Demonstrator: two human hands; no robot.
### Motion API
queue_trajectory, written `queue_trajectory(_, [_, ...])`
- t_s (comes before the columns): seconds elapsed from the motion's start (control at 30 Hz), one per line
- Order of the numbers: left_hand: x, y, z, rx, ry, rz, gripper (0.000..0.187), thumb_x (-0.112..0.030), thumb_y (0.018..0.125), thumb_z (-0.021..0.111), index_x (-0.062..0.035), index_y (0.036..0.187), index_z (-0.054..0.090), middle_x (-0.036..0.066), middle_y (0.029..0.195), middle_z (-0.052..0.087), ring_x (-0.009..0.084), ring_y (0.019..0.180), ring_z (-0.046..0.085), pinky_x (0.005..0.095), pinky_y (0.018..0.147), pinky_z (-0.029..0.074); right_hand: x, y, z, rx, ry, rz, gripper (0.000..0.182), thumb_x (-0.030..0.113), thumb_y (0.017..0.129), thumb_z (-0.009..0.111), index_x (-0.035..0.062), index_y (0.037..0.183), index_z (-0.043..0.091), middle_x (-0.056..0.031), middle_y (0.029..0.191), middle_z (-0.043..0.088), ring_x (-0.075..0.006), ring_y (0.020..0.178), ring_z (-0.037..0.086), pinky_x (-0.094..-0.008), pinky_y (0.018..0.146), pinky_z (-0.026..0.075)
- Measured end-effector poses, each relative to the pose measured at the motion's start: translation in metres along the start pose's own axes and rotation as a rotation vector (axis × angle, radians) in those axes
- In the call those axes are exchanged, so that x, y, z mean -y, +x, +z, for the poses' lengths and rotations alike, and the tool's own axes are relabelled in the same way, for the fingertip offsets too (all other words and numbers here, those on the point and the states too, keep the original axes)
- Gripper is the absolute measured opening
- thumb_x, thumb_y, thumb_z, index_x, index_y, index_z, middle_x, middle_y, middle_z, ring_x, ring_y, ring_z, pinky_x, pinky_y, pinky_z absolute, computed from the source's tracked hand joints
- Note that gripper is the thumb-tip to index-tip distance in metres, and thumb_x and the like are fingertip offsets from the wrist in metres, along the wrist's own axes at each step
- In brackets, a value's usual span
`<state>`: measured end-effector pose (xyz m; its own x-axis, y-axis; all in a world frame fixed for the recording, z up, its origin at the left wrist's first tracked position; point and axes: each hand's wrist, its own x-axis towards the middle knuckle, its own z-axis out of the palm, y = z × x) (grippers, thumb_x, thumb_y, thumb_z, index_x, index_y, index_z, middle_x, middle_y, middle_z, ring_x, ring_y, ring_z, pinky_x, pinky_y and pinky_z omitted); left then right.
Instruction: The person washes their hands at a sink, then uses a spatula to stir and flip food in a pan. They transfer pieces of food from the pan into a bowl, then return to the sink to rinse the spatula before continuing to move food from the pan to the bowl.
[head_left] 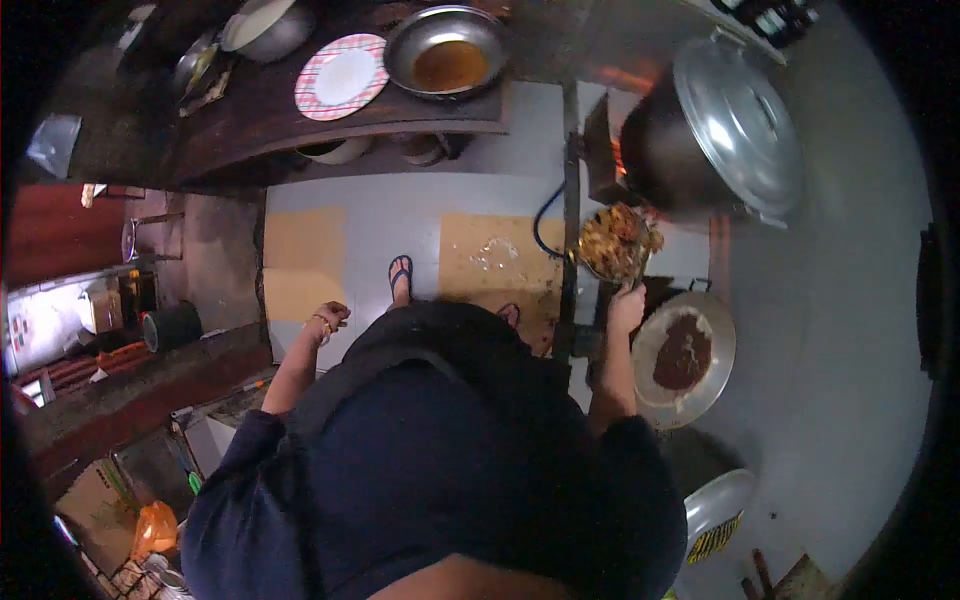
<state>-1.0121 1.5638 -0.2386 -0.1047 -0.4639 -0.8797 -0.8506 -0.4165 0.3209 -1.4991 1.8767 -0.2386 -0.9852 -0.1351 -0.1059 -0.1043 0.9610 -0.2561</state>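
Note:
My right hand point(627, 308) is closed around the handle of what looks like a skimmer point(638, 270), heaped with browned fried pieces of food point(610, 243). It is held out level over the stove side, beside a large lidded pot. Close to the right wrist sits a wide metal pan point(722, 345) with dark brown contents point(682, 355) and a pale crust round its wall. My left hand point(335, 316) hangs by my side above the floor, a bracelet at its wrist, fingers loosely bent and nothing visible in them.
Flames point(617, 155) glow beside the big blackened pot with a silver lid point(740, 120). On the dark wooden counter point(250, 140) ahead are a metal bowl of brown liquid point(450, 66) and a red-checked plate point(343, 78). Cardboard point(500, 275) and a blue hose point(541, 225) lie low down.

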Motion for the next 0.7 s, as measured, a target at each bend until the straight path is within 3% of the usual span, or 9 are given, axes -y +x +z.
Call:
queue_trajectory(0.1, [0.016, 0.071, -0.015, 0.058, -0.134, 0.168, 0.020, -0.012, 0.076, 0.052, -0.0008, 0.092, 0.054, 0.008, 0.089, 0.057, 0.0181, 0.074, 0.057, 0.0287, 0.061, 0.046, 0.090, -0.030, -0.018, -0.171, 0.161, -0.059, 0.042, 0.025, 0.081, 0.047, -0.0047, 0.109, 0.041, -0.0184, 0.085, 0.056, -0.0325, 0.071, 0.056, -0.0379, 0.061, 0.045])
queue_trajectory(0.17, [0.031, 0.106, -0.039, 0.137, -0.170, 0.272, 0.018, -0.009, 0.075, 0.051, 0.0009, 0.090, 0.054, 0.009, 0.086, 0.057, 0.0191, 0.073, 0.056, 0.0288, 0.062, 0.046, 0.158, -0.048, -0.016, -0.518, 0.373, -0.573, 0.040, 0.021, 0.080, 0.049, -0.0033, 0.111, 0.040, -0.0170, 0.084, 0.055, -0.0301, 0.068, 0.055, -0.0351, 0.060, 0.044])
queue_trajectory(0.23, [0.040, 0.133, -0.073, 0.178, -0.199, 0.261, 0.018, -0.007, 0.074, 0.051, 0.0016, 0.090, 0.054, 0.009, 0.083, 0.057, 0.0198, 0.072, 0.056, 0.0281, 0.063, 0.046, 0.239, -0.084, -0.009, -0.135, 0.525, -0.467, 0.041, 0.012, 0.077, 0.053, 0.0028, 0.114, 0.038, -0.0149, 0.084, 0.054, -0.0259, 0.069, 0.054, -0.0337, 0.060, 0.043])
queue_trajectory(0.27, [0.044, 0.143, -0.086, 0.162, -0.267, 0.217, 0.018, -0.005, 0.073, 0.051, 0.0019, 0.089, 0.054, 0.010, 0.081, 0.057, 0.0200, 0.072, 0.056, 0.0280, 0.063, 0.046, 0.278, -0.097, 0.004, -0.165, 0.544, -0.651, 0.038, 0.015, 0.077, 0.053, 0.0027, 0.111, 0.040, -0.0175, 0.089, 0.053, -0.0300, 0.075, 0.054, -0.0361, 0.064, 0.043])
queue_trajectory(0.3, [0.103, 0.233, -0.114, 0.283, -0.027, 0.466, 0.017, -0.009, 0.074, 0.052, 0.0011, 0.087, 0.054, 0.010, 0.080, 0.057, 0.0198, 0.073, 0.057, 0.0273, 0.062, 0.047, 0.320, -0.113, 0.013, -0.032, 0.538, -0.655, 0.037, 0.014, 0.076, 0.054, 0.0041, 0.109, 0.041, -0.0167, 0.089, 0.052, -0.0306, 0.075, 0.053, -0.0365, 0.062, 0.043])
queue_trajectory(0.4, [0.045, 0.151, -0.169, 0.063, -0.213, 0.120, 0.015, -0.012, 0.076, 0.052, -0.0007, 0.085, 0.055, 0.008, 0.076, 0.057, 0.0170, 0.069, 0.057, 0.0251, 0.058, 0.046, 0.419, -0.139, 0.085, 0.052, 0.538, -0.847, 0.038, 0.016, 0.075, 0.054, 0.0031, 0.108, 0.041, -0.0177, 0.089, 0.052, -0.0339, 0.069, 0.054, -0.0392, 0.059, 0.044])
queue_trajectory(0.47, [0.151, 0.255, -0.211, 0.105, -0.257, 0.715, 0.018, -0.017, 0.078, 0.051, -0.0020, 0.087, 0.054, 0.006, 0.074, 0.057, 0.0140, 0.062, 0.056, 0.0235, 0.054, 0.044, 0.473, -0.145, 0.122, 0.061, 0.499, -0.892, 0.039, 0.019, 0.075, 0.053, 0.0029, 0.108, 0.039, -0.0181, 0.090, 0.052, -0.0355, 0.067, 0.054, -0.0413, 0.058, 0.044])
queue_trajectory(0.53, [0.126, 0.192, -0.257, 0.305, -0.601, 0.310, 0.019, -0.017, 0.077, 0.052, -0.0023, 0.089, 0.053, 0.007, 0.079, 0.056, 0.0154, 0.066, 0.055, 0.0255, 0.055, 0.044, 0.521, -0.146, 0.140, 0.112, 0.407, -0.846, 0.040, 0.020, 0.076, 0.052, 0.0031, 0.108, 0.038, -0.0181, 0.089, 0.052, -0.0359, 0.068, 0.054, -0.0421, 0.058, 0.045])
queue_trajectory(0.7, [0.242, 0.129, -0.313, 0.370, -0.665, 0.492, 0.027, -0.024, 0.079, 0.048, -0.0061, 0.099, 0.050, 0.011, 0.093, 0.053, 0.0208, 0.078, 0.054, 0.0272, 0.058, 0.044, 0.581, -0.137, 0.192, 0.127, 0.290, -0.681, 0.045, 0.024, 0.074, 0.054, 0.0005, 0.108, 0.037, -0.0183, 0.084, 0.052, -0.0346, 0.077, 0.054, -0.0427, 0.063, 0.045])
